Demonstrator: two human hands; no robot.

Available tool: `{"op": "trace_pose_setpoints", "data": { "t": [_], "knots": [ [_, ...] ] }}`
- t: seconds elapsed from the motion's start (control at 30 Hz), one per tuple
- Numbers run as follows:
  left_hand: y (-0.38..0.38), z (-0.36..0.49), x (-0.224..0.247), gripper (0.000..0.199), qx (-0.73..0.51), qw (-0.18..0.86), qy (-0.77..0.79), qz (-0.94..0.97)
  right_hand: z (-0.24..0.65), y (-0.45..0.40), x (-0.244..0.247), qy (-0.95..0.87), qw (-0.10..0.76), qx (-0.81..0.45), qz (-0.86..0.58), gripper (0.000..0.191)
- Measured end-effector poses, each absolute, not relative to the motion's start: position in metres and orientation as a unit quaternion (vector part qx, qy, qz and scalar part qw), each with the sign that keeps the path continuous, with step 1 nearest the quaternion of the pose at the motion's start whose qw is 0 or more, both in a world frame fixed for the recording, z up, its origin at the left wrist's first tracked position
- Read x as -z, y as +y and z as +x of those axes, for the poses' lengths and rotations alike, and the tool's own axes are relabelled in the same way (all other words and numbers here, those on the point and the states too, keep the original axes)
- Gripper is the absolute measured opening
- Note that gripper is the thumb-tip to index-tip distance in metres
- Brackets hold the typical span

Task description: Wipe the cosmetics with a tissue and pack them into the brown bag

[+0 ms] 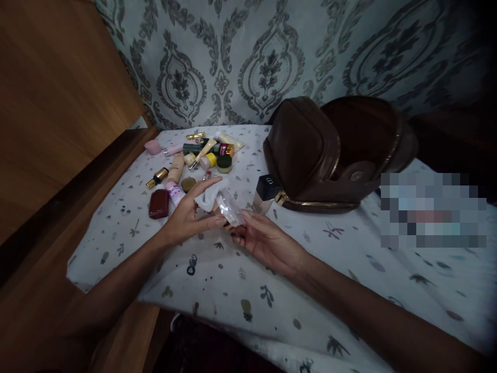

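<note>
In front of me, my right hand point(267, 241) pinches the lower edge of a clear round plastic case point(230, 208), which is tilted on its side. My left hand point(186, 220) curves around the other side of it, holding a white wipe point(210, 195) between thumb and fingers, against or very near the case. What the case contains cannot be made out. Just beyond my right hand stands a foundation bottle point(264, 192) with a black cap. Left of my left hand lies a dark red case point(159, 203), with a purple-and-white tube point(175, 192) beside it.
Several cosmetics, among them a dark-lidded jar point(224, 163), a gold-and-black lipstick point(157, 177) and a pink sponge point(152, 147), lie at the back left. An unzipped brown leather bag point(303, 150) stands at the back right. Patterned cloth point(240, 290) covers the surface; a wooden panel point(70, 67) borders the left.
</note>
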State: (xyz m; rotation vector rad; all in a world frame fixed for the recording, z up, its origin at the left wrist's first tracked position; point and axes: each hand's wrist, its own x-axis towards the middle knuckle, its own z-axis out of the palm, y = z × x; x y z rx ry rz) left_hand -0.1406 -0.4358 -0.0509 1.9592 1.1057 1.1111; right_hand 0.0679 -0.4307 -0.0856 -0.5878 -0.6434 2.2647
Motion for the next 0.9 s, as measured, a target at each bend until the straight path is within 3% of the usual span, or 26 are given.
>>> {"op": "trace_pose_setpoints", "data": {
  "t": [0.3, 0.63, 0.8, 0.9],
  "knots": [
    [-0.433, -0.139, 0.048, 0.034, -0.450, 0.190, 0.337, 0.805, 0.065, -0.435, 0.086, -0.321, 0.311, -0.872, -0.197, 0.050],
    [-0.436, -0.140, 0.052, 0.060, -0.384, 0.109, 0.290, 0.870, 0.065, -0.431, 0.089, -0.247, 0.302, -0.901, -0.188, 0.026],
    [-0.441, -0.137, 0.047, 0.035, -0.387, 0.093, 0.262, 0.879, 0.066, -0.430, 0.084, -0.229, 0.300, -0.908, -0.183, 0.050],
    [-0.443, -0.133, 0.046, 0.031, -0.390, 0.082, 0.251, 0.882, 0.066, -0.429, 0.082, -0.225, 0.327, -0.900, -0.181, 0.058]
  ]
}}
